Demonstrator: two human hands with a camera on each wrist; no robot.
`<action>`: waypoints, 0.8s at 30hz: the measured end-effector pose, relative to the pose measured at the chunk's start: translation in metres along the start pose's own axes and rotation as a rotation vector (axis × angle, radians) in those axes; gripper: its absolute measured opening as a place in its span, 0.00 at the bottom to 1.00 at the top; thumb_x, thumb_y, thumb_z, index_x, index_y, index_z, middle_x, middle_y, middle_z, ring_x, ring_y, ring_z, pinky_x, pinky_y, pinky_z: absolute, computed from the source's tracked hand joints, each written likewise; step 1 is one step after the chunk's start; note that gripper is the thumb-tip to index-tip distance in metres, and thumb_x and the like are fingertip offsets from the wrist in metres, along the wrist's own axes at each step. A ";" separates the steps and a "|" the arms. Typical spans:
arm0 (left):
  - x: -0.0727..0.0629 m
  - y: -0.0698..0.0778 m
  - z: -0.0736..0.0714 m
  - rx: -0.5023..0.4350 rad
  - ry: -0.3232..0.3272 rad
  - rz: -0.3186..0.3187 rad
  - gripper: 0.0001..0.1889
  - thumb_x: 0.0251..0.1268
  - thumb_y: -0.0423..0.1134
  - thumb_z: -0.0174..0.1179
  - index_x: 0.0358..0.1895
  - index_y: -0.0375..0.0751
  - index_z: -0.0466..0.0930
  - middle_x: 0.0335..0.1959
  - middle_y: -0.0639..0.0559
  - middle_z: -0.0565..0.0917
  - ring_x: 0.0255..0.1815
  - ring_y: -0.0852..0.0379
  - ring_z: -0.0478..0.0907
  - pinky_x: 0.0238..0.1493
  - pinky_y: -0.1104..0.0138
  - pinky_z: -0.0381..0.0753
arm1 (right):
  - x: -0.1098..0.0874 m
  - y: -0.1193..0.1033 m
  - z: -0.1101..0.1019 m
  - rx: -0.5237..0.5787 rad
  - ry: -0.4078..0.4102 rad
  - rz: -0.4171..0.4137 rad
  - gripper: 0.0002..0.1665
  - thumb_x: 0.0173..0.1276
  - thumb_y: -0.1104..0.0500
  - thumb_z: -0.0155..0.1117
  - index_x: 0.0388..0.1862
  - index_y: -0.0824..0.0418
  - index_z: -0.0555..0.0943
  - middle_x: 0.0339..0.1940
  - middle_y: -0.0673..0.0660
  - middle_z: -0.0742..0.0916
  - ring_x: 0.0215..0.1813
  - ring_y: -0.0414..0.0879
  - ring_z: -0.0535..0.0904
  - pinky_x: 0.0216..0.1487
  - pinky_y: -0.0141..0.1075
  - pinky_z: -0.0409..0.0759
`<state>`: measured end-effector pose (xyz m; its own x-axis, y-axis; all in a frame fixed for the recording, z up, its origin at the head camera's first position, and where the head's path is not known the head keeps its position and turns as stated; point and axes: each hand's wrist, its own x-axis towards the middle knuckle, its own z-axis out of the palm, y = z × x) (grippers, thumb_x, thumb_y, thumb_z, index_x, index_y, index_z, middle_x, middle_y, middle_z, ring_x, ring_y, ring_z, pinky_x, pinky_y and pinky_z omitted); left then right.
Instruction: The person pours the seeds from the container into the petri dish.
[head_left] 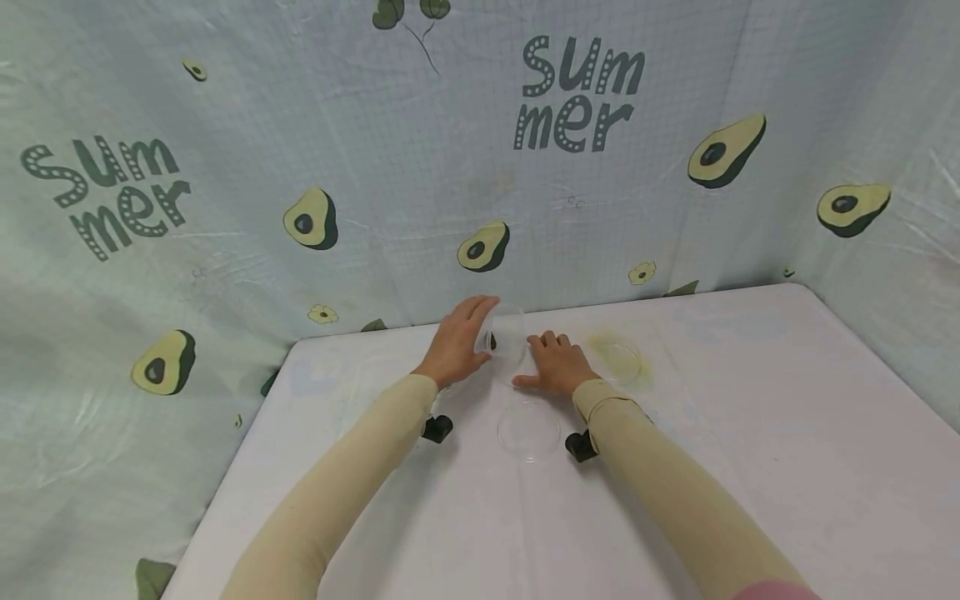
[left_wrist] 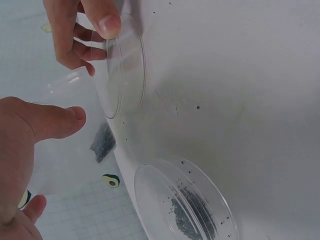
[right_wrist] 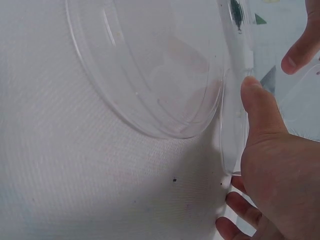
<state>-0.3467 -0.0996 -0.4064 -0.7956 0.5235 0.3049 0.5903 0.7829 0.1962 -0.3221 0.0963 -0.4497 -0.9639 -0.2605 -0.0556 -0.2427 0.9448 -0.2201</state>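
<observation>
R hand's grip (head_left: 557, 364) pinched a clear, round, shallow dish (left_wrist: 129, 75) by its rim. L hand's grip (head_left: 453, 343) held a clear plastic-looking piece (left_wrist: 62, 160), exact shape unclear, just beside that dish. Clear round dish w/ dark granules (left_wrist: 152, 195) stood L of it; another clear round dish (right_wrist: 150, 70) sat nearer the person, on same white counter (head_left: 750, 458). Pale avocado-print cloth (head_left: 405, 167) hung behind.

Arms (head_left: 360, 475) outstretched, fingers (head_left: 474, 308) curved

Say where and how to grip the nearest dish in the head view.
Probably pinch the dish across its rim, from the near side: it is round and low, lies flat on the table, and the left hand and right hand are beyond it.
</observation>
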 end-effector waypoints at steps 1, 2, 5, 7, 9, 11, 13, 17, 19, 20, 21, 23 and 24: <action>0.000 0.000 0.000 0.003 0.001 0.002 0.48 0.48 0.35 0.75 0.73 0.49 0.57 0.71 0.49 0.64 0.73 0.50 0.61 0.68 0.47 0.68 | 0.000 0.000 0.000 0.000 0.000 0.001 0.50 0.60 0.31 0.62 0.70 0.62 0.65 0.61 0.65 0.74 0.61 0.60 0.70 0.62 0.55 0.73; 0.000 0.001 0.000 0.008 0.002 0.006 0.48 0.47 0.35 0.75 0.73 0.49 0.58 0.71 0.49 0.65 0.73 0.50 0.61 0.67 0.47 0.68 | 0.001 0.000 0.001 0.000 0.000 0.002 0.50 0.60 0.31 0.62 0.70 0.62 0.65 0.61 0.65 0.74 0.62 0.60 0.70 0.62 0.55 0.73; 0.000 0.001 -0.001 0.029 0.006 0.025 0.48 0.47 0.34 0.76 0.73 0.49 0.59 0.70 0.49 0.65 0.73 0.50 0.62 0.66 0.47 0.69 | 0.002 0.000 0.002 0.001 -0.003 0.006 0.50 0.60 0.31 0.62 0.71 0.61 0.65 0.62 0.64 0.74 0.62 0.60 0.70 0.62 0.55 0.73; 0.000 0.002 -0.002 0.055 0.001 0.037 0.48 0.46 0.34 0.76 0.72 0.49 0.59 0.70 0.49 0.66 0.72 0.51 0.62 0.66 0.49 0.70 | 0.003 0.001 0.003 0.002 -0.004 0.009 0.51 0.60 0.31 0.62 0.71 0.61 0.64 0.62 0.64 0.74 0.62 0.60 0.70 0.62 0.55 0.73; 0.001 0.003 -0.002 0.081 -0.005 0.051 0.47 0.46 0.34 0.76 0.72 0.50 0.59 0.70 0.50 0.66 0.72 0.51 0.62 0.66 0.50 0.71 | 0.003 0.002 0.004 -0.001 -0.006 0.011 0.51 0.60 0.30 0.62 0.71 0.61 0.64 0.62 0.64 0.74 0.62 0.60 0.70 0.63 0.55 0.73; 0.002 0.004 -0.003 0.105 -0.015 0.059 0.47 0.46 0.34 0.76 0.72 0.50 0.59 0.70 0.50 0.65 0.73 0.52 0.62 0.66 0.51 0.70 | 0.003 0.002 0.004 -0.003 -0.001 0.010 0.51 0.60 0.31 0.62 0.71 0.61 0.64 0.62 0.65 0.74 0.62 0.61 0.70 0.62 0.56 0.73; 0.002 0.005 -0.003 0.122 -0.020 0.068 0.47 0.46 0.34 0.76 0.72 0.51 0.59 0.71 0.50 0.65 0.73 0.52 0.61 0.67 0.52 0.70 | 0.003 0.003 0.004 -0.001 0.003 0.010 0.51 0.60 0.31 0.62 0.71 0.61 0.64 0.62 0.65 0.74 0.62 0.61 0.70 0.62 0.56 0.73; 0.002 0.005 -0.001 0.151 -0.029 0.071 0.47 0.47 0.35 0.76 0.72 0.51 0.59 0.71 0.50 0.64 0.74 0.51 0.60 0.68 0.52 0.69 | 0.004 0.004 0.006 0.005 0.009 0.009 0.50 0.59 0.31 0.63 0.70 0.62 0.65 0.62 0.65 0.74 0.61 0.60 0.70 0.61 0.56 0.73; 0.002 0.004 -0.001 0.168 -0.033 0.071 0.47 0.47 0.36 0.76 0.72 0.52 0.58 0.72 0.50 0.64 0.74 0.52 0.60 0.68 0.52 0.70 | 0.004 0.004 0.007 0.008 0.012 0.006 0.50 0.59 0.31 0.63 0.70 0.61 0.65 0.61 0.64 0.74 0.61 0.60 0.70 0.61 0.56 0.73; 0.002 0.004 -0.001 0.173 -0.033 0.071 0.47 0.47 0.36 0.76 0.72 0.52 0.58 0.71 0.50 0.64 0.74 0.52 0.60 0.67 0.52 0.70 | 0.005 0.004 0.008 0.009 0.013 0.004 0.50 0.59 0.31 0.63 0.70 0.61 0.65 0.61 0.65 0.74 0.61 0.60 0.70 0.61 0.56 0.73; 0.002 0.004 -0.001 0.176 -0.032 0.073 0.48 0.47 0.36 0.76 0.72 0.52 0.58 0.71 0.51 0.65 0.74 0.52 0.60 0.67 0.52 0.70 | 0.005 0.004 0.008 0.007 0.014 0.002 0.50 0.59 0.31 0.63 0.70 0.61 0.65 0.61 0.64 0.74 0.61 0.60 0.70 0.61 0.56 0.73; 0.002 0.004 0.001 0.180 -0.031 0.080 0.48 0.47 0.36 0.76 0.72 0.52 0.58 0.71 0.50 0.65 0.74 0.52 0.60 0.66 0.52 0.71 | 0.005 0.004 0.008 0.007 0.016 0.001 0.50 0.59 0.31 0.63 0.70 0.61 0.65 0.61 0.65 0.74 0.60 0.61 0.70 0.61 0.56 0.73; 0.001 0.004 0.001 0.180 -0.028 0.085 0.48 0.46 0.36 0.76 0.72 0.52 0.59 0.71 0.51 0.65 0.74 0.52 0.60 0.66 0.51 0.71 | 0.004 0.004 0.008 0.006 0.019 -0.001 0.50 0.59 0.31 0.63 0.69 0.62 0.65 0.61 0.65 0.74 0.60 0.61 0.70 0.60 0.56 0.74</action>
<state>-0.3457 -0.0956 -0.4058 -0.7489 0.5975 0.2866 0.6236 0.7817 0.0001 -0.3262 0.0971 -0.4591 -0.9655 -0.2579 -0.0369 -0.2434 0.9433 -0.2255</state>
